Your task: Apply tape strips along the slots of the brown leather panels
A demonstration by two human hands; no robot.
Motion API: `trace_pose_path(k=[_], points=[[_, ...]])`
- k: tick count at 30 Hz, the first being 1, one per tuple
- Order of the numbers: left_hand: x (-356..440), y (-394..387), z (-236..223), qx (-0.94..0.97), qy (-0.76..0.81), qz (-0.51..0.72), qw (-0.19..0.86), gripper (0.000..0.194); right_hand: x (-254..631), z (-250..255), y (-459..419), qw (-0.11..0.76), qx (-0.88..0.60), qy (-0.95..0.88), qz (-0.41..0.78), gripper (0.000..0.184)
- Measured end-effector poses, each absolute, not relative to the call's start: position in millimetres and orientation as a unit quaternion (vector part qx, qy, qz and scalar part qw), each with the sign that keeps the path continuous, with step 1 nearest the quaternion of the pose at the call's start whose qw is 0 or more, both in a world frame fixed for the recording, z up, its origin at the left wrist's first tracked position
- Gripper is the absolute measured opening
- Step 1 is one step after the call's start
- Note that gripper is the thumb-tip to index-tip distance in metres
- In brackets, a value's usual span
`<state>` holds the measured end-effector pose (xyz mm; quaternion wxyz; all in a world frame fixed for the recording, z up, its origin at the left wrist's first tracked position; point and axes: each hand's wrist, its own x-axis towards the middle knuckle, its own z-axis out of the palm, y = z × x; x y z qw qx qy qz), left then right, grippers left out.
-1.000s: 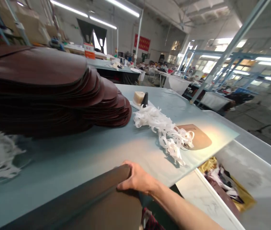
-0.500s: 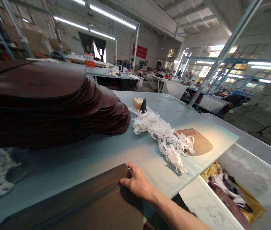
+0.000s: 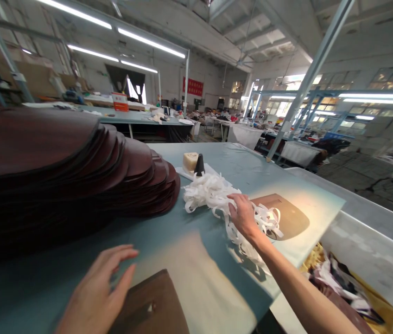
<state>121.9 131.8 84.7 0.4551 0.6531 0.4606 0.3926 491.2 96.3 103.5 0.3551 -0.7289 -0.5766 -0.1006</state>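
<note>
My right hand (image 3: pixel 242 214) reaches out over the heap of white paper strips (image 3: pixel 213 195) on the blue-green table (image 3: pixel 182 241); its fingers curl down onto the strips. My left hand (image 3: pixel 97 290) hovers at the near left, fingers spread and holding nothing. Just right of it lies a brown leather piece (image 3: pixel 151 306) at the table's near edge. Another brown leather piece (image 3: pixel 288 215) lies flat beyond my right hand, partly under the strips.
A tall stack of dark red-brown leather pieces (image 3: pixel 60 171) fills the left. A cream block (image 3: pixel 190 161) and a black cone (image 3: pixel 199 165) stand behind the strips. A translucent bin (image 3: pixel 356 260) of scraps sits below the table's right edge. Other worktables stand farther back.
My right hand has let go of the near brown leather piece and moved forward onto the white strips. My left hand has come into view. The view has tilted upward.
</note>
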Motion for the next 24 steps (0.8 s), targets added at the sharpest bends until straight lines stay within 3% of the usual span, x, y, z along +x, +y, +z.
trace_pose_path(k=[2, 6, 8, 11, 15, 24], points=[[177.0, 144.0, 89.3, 0.766, 0.381, 0.371, 0.361, 0.019, 491.8, 98.5, 107.5, 0.317, -0.726, -0.600, -0.110, 0.033], [290.7, 173.4, 90.0, 0.863, 0.222, 0.341, 0.299, 0.047, 482.6, 87.5, 112.1, 0.253, -0.729, -0.623, -0.130, 0.043], [330.1, 188.0, 85.0, 0.884, 0.240, 0.299, 0.268, 0.055, 478.2, 84.1, 109.4, 0.231, -0.733, -0.623, -0.145, 0.045], [357.3, 197.8, 77.7, 0.879, 0.291, 0.271, 0.262, 0.039, 476.6, 79.2, 108.2, 0.195, -0.735, -0.629, -0.159, 0.049], [343.2, 189.1, 78.3, 0.869, 0.326, 0.261, 0.267, 0.015, 489.2, 69.5, 118.0, 0.145, -0.746, -0.630, -0.159, 0.049], [153.3, 170.0, 111.8, 0.845, 0.385, 0.191, 0.317, 0.019, 509.5, 95.7, 118.4, 0.098, -0.758, -0.634, -0.117, 0.052]])
